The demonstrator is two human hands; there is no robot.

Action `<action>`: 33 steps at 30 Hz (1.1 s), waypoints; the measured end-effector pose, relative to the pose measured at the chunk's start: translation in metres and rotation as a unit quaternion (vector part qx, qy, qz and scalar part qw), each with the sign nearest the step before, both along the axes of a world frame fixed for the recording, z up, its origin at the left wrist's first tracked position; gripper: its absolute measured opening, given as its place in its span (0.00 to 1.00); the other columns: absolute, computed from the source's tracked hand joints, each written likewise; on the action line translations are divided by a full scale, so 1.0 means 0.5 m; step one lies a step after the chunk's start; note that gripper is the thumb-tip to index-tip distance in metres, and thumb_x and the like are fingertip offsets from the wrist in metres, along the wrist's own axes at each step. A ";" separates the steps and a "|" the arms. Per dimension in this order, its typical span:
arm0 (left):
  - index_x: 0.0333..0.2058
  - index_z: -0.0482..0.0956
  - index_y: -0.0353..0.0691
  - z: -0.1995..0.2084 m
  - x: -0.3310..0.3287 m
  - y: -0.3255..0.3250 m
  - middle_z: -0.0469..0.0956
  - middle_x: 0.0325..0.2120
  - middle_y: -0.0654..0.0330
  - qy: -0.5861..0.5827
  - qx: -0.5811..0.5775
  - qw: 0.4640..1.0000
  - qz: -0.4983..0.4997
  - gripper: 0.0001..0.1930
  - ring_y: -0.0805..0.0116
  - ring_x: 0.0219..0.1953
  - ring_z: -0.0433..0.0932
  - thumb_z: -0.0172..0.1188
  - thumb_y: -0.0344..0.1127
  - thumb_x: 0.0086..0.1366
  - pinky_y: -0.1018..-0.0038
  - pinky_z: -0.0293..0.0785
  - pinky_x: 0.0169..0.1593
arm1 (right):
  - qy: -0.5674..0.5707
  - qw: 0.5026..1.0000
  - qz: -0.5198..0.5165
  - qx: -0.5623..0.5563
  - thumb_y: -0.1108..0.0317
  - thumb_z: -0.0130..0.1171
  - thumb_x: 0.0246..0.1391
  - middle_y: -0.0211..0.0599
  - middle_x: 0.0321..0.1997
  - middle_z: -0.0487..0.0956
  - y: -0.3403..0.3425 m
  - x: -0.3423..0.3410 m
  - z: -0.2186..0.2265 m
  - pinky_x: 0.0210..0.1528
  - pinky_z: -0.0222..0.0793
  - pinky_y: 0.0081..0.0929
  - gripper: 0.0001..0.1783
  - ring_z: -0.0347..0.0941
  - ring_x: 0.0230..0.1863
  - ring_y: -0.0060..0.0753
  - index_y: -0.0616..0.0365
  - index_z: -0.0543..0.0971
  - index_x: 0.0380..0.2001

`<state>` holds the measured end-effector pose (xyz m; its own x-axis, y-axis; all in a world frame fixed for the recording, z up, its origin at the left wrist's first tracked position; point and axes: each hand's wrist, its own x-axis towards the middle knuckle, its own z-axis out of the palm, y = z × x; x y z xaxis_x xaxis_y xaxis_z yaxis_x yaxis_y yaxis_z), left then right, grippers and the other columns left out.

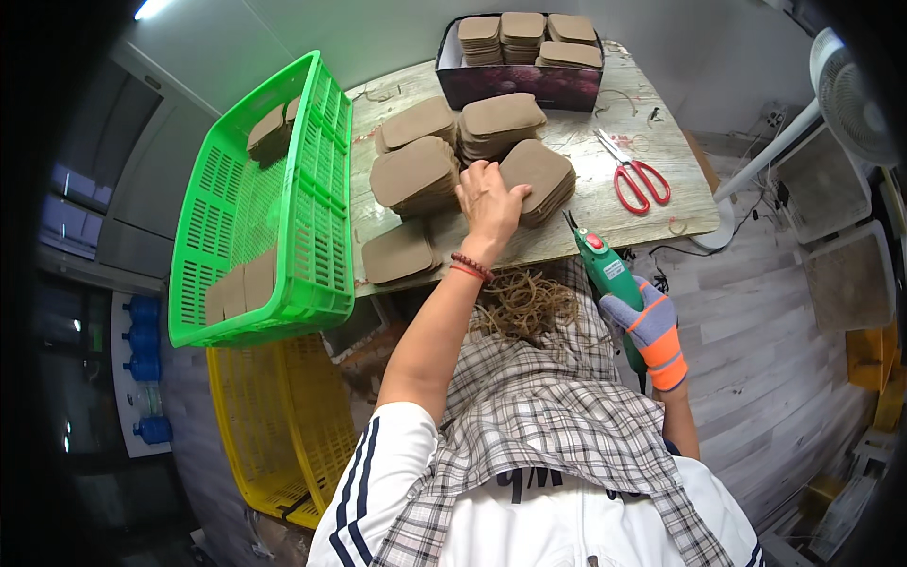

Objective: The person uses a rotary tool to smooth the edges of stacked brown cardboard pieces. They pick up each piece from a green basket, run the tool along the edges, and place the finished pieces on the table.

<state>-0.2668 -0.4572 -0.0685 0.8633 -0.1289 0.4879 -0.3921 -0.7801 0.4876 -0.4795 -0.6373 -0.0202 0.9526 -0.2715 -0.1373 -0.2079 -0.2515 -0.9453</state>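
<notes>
My bare left hand (491, 200) reaches between stacks of brown rounded-corner pads. Its fingers are apart, touching the left stack (414, 176) near its edge, while the thumb lies by the right stack (539, 178). My right hand (648, 326), in a grey and orange glove, is wrapped round a green handheld power tool (607, 269) with a red button. The tool's narrow dark tip points toward the table, close to the right stack. More pad stacks (499, 123) stand behind, and a lower one (399, 252) sits at the near left.
Red-handled scissors (639, 180) lie on the table (619, 227). A dark box (518, 87) of pads stands at the back. Left are a green crate (321, 189) holding pads and a yellow crate (274, 416). Brown trimmings (529, 304) rest on my lap. A white fan (847, 99) stands right.
</notes>
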 end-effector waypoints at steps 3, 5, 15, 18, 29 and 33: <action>0.39 0.71 0.33 0.019 -0.016 -0.019 0.65 0.47 0.53 -0.021 -0.058 0.998 -0.007 0.24 0.54 0.52 0.60 0.69 0.38 0.44 0.60 0.54 0.57 | 0.009 0.999 -0.023 0.034 0.63 0.68 0.45 0.27 0.20 0.75 -0.007 -0.001 0.000 0.20 0.62 0.16 0.21 0.66 0.19 0.12 0.64 0.76 0.39; 0.34 0.70 0.34 0.035 -0.021 -0.019 0.64 0.47 0.53 -0.006 -0.098 0.995 -0.012 0.22 0.54 0.53 0.59 0.70 0.35 0.43 0.61 0.53 0.57 | 0.010 0.999 -0.027 0.029 0.63 0.68 0.45 0.27 0.20 0.75 -0.010 -0.001 -0.001 0.20 0.62 0.16 0.21 0.66 0.19 0.12 0.63 0.76 0.39; 0.47 0.66 0.38 0.079 -0.079 -0.030 0.73 0.46 0.58 0.234 -0.769 0.565 -0.188 0.16 0.65 0.48 0.73 0.55 0.21 0.60 0.66 0.72 0.52 | 0.005 0.998 -0.030 0.060 0.65 0.67 0.46 0.26 0.21 0.75 -0.002 0.002 0.007 0.20 0.61 0.15 0.17 0.65 0.19 0.12 0.63 0.76 0.37; 0.51 0.65 0.39 0.088 -0.096 -0.039 0.71 0.49 0.57 0.259 -0.820 0.471 -0.198 0.20 0.63 0.51 0.70 0.54 0.20 0.61 0.64 0.69 0.56 | 0.006 0.995 -0.027 0.094 0.65 0.67 0.46 0.26 0.21 0.75 0.010 0.005 0.029 0.20 0.61 0.14 0.17 0.65 0.19 0.11 0.63 0.76 0.37; 0.52 0.66 0.40 0.088 -0.127 -0.057 0.70 0.50 0.57 0.306 -0.843 0.392 -0.205 0.21 0.59 0.53 0.69 0.54 0.19 0.60 0.60 0.64 0.61 | -0.003 0.994 -0.013 0.105 0.66 0.66 0.47 0.25 0.22 0.75 0.022 0.006 0.052 0.20 0.61 0.14 0.15 0.66 0.18 0.11 0.62 0.75 0.36; 0.52 0.65 0.39 0.062 -0.143 -0.066 0.70 0.49 0.56 0.310 -0.834 0.399 -0.221 0.21 0.59 0.53 0.70 0.53 0.19 0.60 0.62 0.67 0.59 | -0.017 0.993 -0.021 0.118 0.66 0.65 0.47 0.25 0.21 0.75 0.020 0.009 0.053 0.20 0.61 0.14 0.15 0.66 0.18 0.12 0.62 0.75 0.36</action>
<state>-0.3381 -0.4903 -0.0373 0.9576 -0.2780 -0.0757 0.2878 0.9118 0.2929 -0.4750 -0.6275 0.0062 0.9464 -0.2750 -0.1693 -0.1802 -0.0145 -0.9835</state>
